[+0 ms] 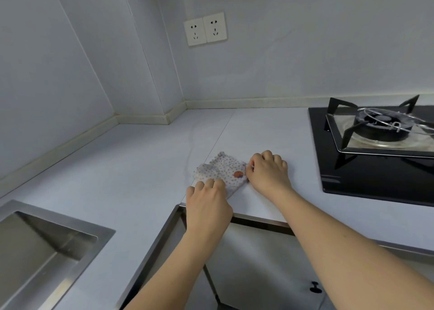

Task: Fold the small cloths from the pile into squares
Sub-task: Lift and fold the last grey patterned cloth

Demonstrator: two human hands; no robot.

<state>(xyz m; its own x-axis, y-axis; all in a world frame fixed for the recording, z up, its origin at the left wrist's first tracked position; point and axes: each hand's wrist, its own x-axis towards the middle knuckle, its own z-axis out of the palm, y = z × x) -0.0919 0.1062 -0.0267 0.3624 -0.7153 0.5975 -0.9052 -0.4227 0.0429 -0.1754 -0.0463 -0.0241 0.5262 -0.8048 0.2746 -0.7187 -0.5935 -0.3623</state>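
The kitchen had pale walls and a pale tabletop that ran into a corner. Two white wall sockets sat side by side high on the far wall. A black gas stove with a burner sat on the right. A shiny metal sink was at the near left. Below the tabletop edge was a cupboard door with a small dark knob.

A small white cloth with tiny dots lay flat on the tabletop, near its front edge, between the sink and the stove. It had a wavy edge and a little orange-red picture on it. It looked partly folded.

The left hand had bent fingers and pressed down on the near left part of the cloth. The right hand was curled at the right edge of the cloth and pinched it there. Both arms were bare.
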